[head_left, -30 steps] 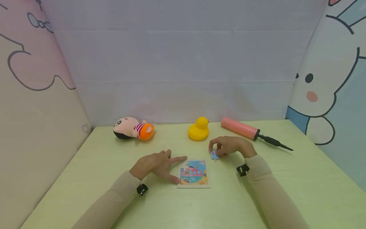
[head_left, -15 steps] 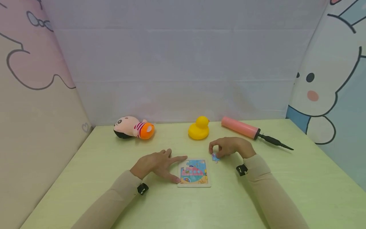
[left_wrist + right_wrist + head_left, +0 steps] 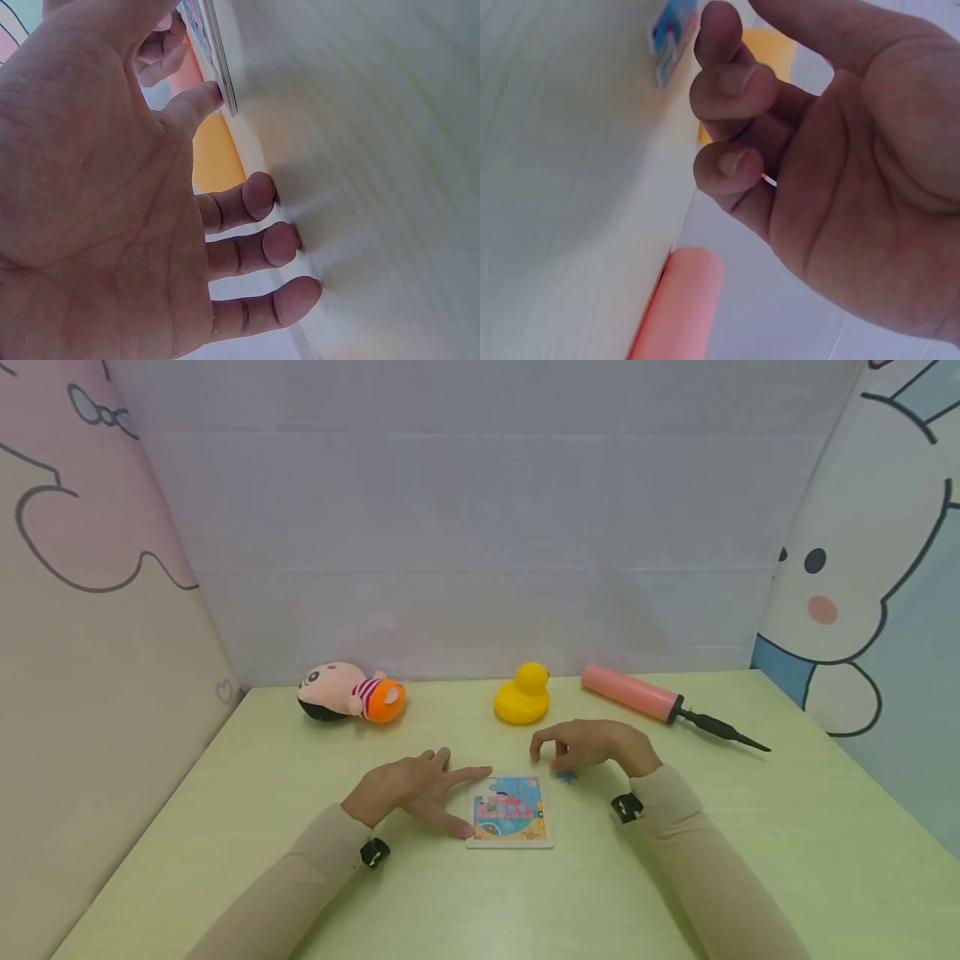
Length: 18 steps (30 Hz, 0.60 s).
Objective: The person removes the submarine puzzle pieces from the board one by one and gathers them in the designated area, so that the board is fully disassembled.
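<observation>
A thin square jigsaw puzzle (image 3: 510,827), printed with a pink submarine on a blue sea, lies flat on the table (image 3: 480,910). My left hand (image 3: 408,793) has its fingers spread, index fingertip at the top left corner and thumb at the lower left edge. In the left wrist view its other fingertips (image 3: 281,244) rest on the tabletop. To the right of the puzzle, my right hand (image 3: 592,745) hovers with loosely bent fingers, index and thumb apart. Beside its thumb lies a small blue puzzle piece (image 3: 567,776), partly hidden by the hand.
Behind the hands, a yellow rubber duck (image 3: 521,695) stands in the middle. A plush doll (image 3: 352,693) in orange shorts lies back left. At back right lies a pink hand pump (image 3: 633,693) with a black nozzle. Walls (image 3: 480,527) enclose the back and sides.
The right hand's index and thumb have moved left off the blue piece, which turned and shifted slightly toward the front. The left hand and the puzzle have stayed in place.
</observation>
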Available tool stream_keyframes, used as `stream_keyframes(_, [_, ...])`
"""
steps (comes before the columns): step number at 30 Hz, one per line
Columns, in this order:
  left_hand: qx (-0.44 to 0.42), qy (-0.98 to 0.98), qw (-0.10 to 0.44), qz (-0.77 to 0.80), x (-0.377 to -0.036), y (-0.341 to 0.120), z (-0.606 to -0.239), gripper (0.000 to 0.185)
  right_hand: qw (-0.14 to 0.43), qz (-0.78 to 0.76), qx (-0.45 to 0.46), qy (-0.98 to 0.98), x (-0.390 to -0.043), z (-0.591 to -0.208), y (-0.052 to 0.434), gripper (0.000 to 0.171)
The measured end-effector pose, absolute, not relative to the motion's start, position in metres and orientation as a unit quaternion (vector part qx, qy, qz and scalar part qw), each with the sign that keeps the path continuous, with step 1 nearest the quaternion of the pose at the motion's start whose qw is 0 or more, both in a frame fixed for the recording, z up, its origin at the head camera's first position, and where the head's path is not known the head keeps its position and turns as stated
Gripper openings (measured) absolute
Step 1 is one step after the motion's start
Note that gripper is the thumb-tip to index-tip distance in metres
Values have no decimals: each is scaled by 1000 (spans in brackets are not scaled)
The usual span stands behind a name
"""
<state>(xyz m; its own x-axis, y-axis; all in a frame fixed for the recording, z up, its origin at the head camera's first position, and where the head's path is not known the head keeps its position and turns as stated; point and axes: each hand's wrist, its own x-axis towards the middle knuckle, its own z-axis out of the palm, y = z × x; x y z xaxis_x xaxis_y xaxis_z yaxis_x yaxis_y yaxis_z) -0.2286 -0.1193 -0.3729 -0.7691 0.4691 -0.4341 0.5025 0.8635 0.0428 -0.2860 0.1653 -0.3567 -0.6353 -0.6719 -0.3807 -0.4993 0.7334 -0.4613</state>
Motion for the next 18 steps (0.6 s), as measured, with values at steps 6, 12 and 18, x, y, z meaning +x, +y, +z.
stream_keyframes(6, [259, 940, 218, -41, -229, -120, -375, 91, 273, -159, -345, 884, -282, -359, 151, 19])
stream_keyframes(12, [264, 940, 211, -44, -230, -121, -377, 91, 271, -159, -373, 873, -275, -361, 135, 20])
stream_keyframes(18, [262, 940, 215, -42, -231, -121, -377, 92, 271, -152, -382, 870, -268, -363, 120, 20])
